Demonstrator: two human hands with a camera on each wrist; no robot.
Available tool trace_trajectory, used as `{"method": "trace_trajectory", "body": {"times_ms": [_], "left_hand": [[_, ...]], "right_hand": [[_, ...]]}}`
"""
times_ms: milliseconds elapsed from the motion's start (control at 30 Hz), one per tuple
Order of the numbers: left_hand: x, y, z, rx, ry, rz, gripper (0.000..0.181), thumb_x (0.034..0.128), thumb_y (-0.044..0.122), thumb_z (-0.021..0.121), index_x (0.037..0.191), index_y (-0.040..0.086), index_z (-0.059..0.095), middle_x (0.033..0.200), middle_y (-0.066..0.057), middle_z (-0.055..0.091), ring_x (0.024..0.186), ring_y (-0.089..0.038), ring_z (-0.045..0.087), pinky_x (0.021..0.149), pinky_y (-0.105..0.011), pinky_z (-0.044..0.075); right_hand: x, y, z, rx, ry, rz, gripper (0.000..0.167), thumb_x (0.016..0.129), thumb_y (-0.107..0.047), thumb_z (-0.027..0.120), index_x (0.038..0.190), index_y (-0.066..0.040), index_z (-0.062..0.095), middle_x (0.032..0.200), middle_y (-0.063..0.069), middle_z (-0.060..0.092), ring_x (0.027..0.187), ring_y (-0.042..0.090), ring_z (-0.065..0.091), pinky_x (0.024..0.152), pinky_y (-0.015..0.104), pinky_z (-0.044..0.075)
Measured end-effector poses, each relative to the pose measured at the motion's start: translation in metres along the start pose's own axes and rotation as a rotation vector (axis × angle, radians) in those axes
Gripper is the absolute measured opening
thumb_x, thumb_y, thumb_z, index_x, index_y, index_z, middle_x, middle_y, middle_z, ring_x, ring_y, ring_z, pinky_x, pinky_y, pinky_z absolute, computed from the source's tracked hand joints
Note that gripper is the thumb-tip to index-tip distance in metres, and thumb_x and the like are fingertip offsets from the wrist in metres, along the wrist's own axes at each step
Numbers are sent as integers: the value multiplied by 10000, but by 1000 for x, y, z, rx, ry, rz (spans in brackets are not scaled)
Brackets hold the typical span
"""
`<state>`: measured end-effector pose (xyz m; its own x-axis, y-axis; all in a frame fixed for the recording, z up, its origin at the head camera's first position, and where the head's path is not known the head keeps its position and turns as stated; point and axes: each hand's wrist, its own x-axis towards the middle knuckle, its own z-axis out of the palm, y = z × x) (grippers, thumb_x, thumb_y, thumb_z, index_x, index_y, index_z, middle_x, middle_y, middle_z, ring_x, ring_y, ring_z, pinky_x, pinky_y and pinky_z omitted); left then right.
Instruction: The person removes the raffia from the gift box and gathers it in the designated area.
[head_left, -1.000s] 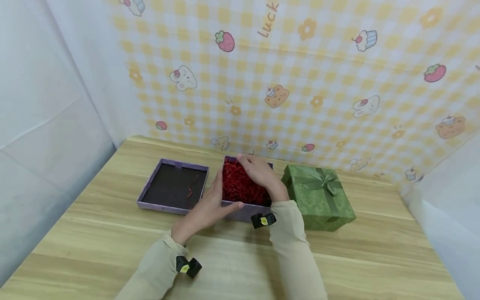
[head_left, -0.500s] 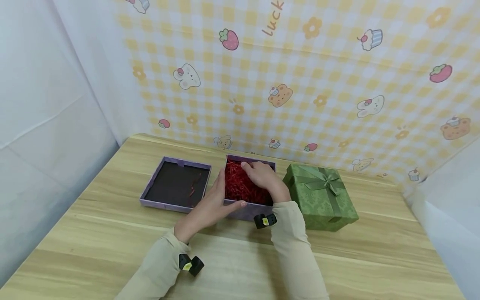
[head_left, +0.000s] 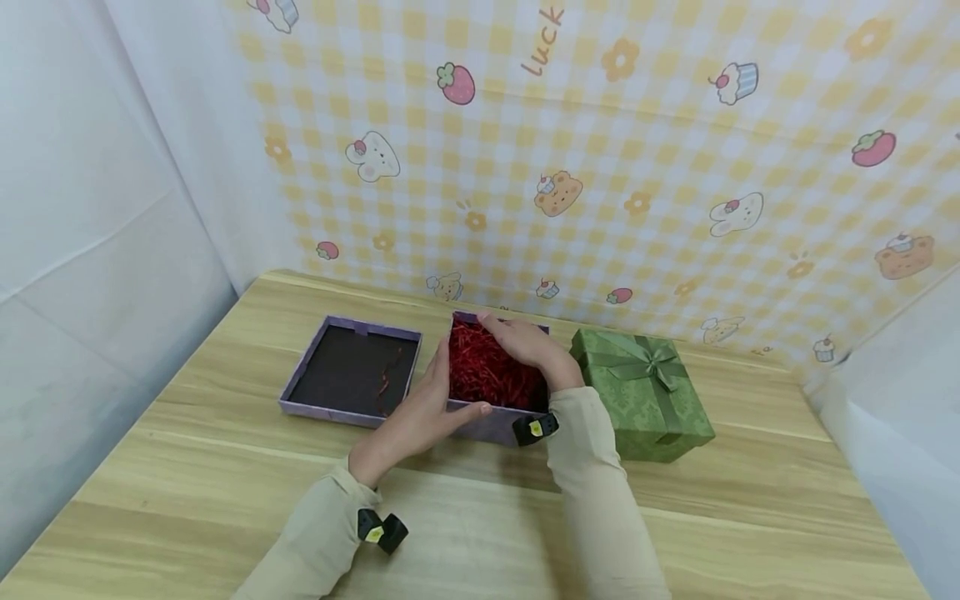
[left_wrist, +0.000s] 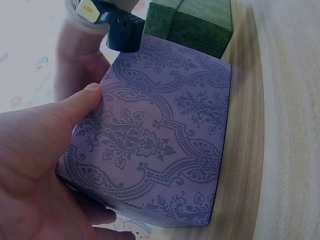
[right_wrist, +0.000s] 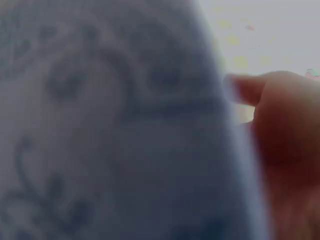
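Observation:
A purple patterned box (head_left: 487, 429) stands mid-table, filled with red shredded paper (head_left: 483, 367). My left hand (head_left: 416, 412) lies along its left wall with straight fingers, the thumb stretched across the front wall. The same patterned front and the thumb show large in the left wrist view, where the left hand (left_wrist: 40, 150) touches the box's corner. My right hand (head_left: 528, 343) is over the box's back right part, on the shredded paper; most of its fingers are hidden. The right wrist view is a blurred box wall with part of the right hand (right_wrist: 292, 125) beyond it.
A shallow purple lid (head_left: 345, 408), dark inside with a few red paper strips, lies left of the box. A green gift box (head_left: 648, 400) with a ribbon bow stands close on the right. A checked cloth (head_left: 480, 150) hangs behind the table.
My right hand has dipped toward the front of the red paper, then shifted back toward the rear of the box. My left hand stays against the box's left side.

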<state>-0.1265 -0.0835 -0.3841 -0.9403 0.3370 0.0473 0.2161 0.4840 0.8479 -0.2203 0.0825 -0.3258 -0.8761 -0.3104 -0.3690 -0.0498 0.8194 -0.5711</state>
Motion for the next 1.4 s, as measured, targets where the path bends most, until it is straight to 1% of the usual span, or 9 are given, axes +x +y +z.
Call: {"method": "trace_trajectory", "body": {"times_ms": [133,300,467,533,733,1000,1200,1267,1400], "left_hand": [[0,0,1,-5,9,8,1063,870,411,637,1452,120,-204,1528,-115,-110,1386,-250,31,1076,-474,183],[1,0,2,-2,12,4,1057,872,412,634,1456,103,-191,1531,-137,-87,1385,-263,50,1073,-478,189],[0,1,1,0,7,-15,1060,871,418,632,1456,103,-193,1532,-154,-73,1383,-277,59,1068,-488,195],[0,1,1,0,6,-19,1060,870,422,632,1456,104,-193,1532,-152,-72,1383,-278,58,1069,-489,193],[1,1,0,-1,12,-24,1064,866,419,638,1460,102,-186,1534,-141,-60,1384,-278,65,1067,-492,196],[1,1,0,11,3,-25,1066,867,437,630,1455,116,-199,1532,-145,-81,1383,-282,43,1070,-496,183],[0,1,-1,12,-3,-48,1072,862,452,629,1455,124,-202,1530,-141,-89,1383,-299,51,1065,-508,189],[0,1,-1,11,-3,-50,1075,858,459,630,1456,126,-200,1531,-137,-84,1383,-297,58,1064,-505,194],[0,1,-1,9,-4,-54,1083,849,479,630,1459,129,-194,1533,-129,-78,1383,-296,65,1062,-504,201]], "right_hand": [[8,2,1,-11,-99,10,745,941,-615,248,1426,-64,377,1442,154,356,1287,317,363,1035,462,283],[18,6,6,-6,-205,-7,691,962,-566,273,1451,-80,329,1473,135,302,1303,276,338,1032,428,290],[22,8,12,43,-268,-3,670,960,-551,311,1401,-57,413,1328,141,440,1101,221,496,884,356,409],[22,7,13,31,-275,4,676,955,-563,313,1384,-56,438,1288,135,466,1045,203,511,845,338,418],[24,7,17,11,-283,3,696,951,-570,318,1399,-47,417,1340,131,441,1061,200,489,863,336,398],[20,7,16,59,-295,20,686,919,-616,343,1295,-76,534,1096,84,542,904,179,539,767,311,423],[19,8,17,123,-297,-13,554,920,-515,390,1341,-174,504,1230,30,473,1005,158,461,835,305,368],[17,9,17,133,-289,-13,503,906,-486,407,1292,-190,536,1235,21,466,1017,163,444,846,307,356],[16,10,17,141,-285,-9,508,884,-501,424,1274,-198,544,1249,10,454,1029,163,436,856,309,353]]}}
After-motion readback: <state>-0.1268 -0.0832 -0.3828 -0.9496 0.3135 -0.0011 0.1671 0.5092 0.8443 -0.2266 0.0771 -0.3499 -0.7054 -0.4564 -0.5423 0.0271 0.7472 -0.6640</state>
